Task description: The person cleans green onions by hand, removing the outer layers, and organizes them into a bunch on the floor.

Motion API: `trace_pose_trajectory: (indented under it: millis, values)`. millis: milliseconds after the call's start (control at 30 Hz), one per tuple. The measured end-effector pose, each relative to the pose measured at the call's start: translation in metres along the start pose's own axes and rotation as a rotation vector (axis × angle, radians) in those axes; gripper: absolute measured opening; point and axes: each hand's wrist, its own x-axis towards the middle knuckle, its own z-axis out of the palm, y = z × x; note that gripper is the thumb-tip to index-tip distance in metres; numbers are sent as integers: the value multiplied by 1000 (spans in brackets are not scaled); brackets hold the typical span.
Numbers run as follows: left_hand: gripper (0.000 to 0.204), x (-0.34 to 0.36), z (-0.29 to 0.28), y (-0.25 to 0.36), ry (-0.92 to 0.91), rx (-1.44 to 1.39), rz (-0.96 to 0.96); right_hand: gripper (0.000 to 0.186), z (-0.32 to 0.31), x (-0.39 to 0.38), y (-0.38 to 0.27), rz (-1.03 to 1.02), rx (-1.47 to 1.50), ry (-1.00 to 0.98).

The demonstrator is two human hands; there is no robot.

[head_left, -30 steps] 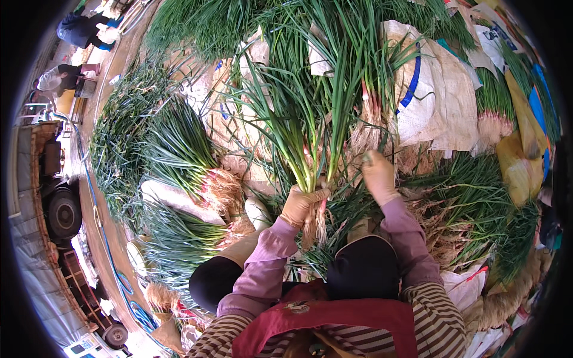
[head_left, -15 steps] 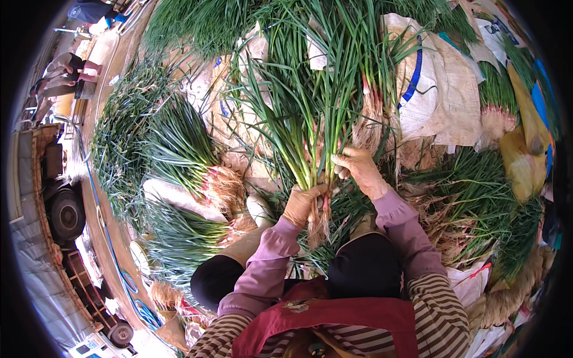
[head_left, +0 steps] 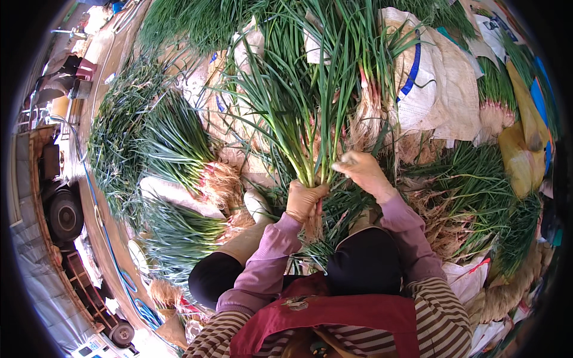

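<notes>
My left hand (head_left: 304,200) wears a tan glove and is wrapped round the lower stalks of a bunch of spring onions (head_left: 310,161). The pale roots hang below that fist, and the long green leaves fan upward away from me. Just right of the stalks is my right hand (head_left: 362,172), also gloved. Its fingers are curled and pressed together at the bunch's right edge; whatever they pinch is too small to make out. Between my knees, loose green leaves (head_left: 319,250) lie below the hands.
Left of me lie root-tipped onion bundles (head_left: 185,155) and a heap of loose leaves (head_left: 119,131). Woven sacks (head_left: 441,89) and more onions (head_left: 471,185) are on the right. A blue hose (head_left: 98,209) runs along the far left, near a vehicle wheel (head_left: 65,215) and another person (head_left: 65,71).
My right hand has drawn slightly right, away from the stalks, and its fingers are curled tighter. My left hand keeps its hold on the bunch, with its knuckles turned a little.
</notes>
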Motion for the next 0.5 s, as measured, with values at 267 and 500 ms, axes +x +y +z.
trace_pose_trajectory:
  millis: [267, 500]
  values:
    - [8, -7, 5, 14, -52, -189, -53, 14, 28, 10, 7, -37, 644, -72]
    - [8, -9, 2, 5, -89, -259, 13, 13, 25, 22, 52, -125, -437, 420]
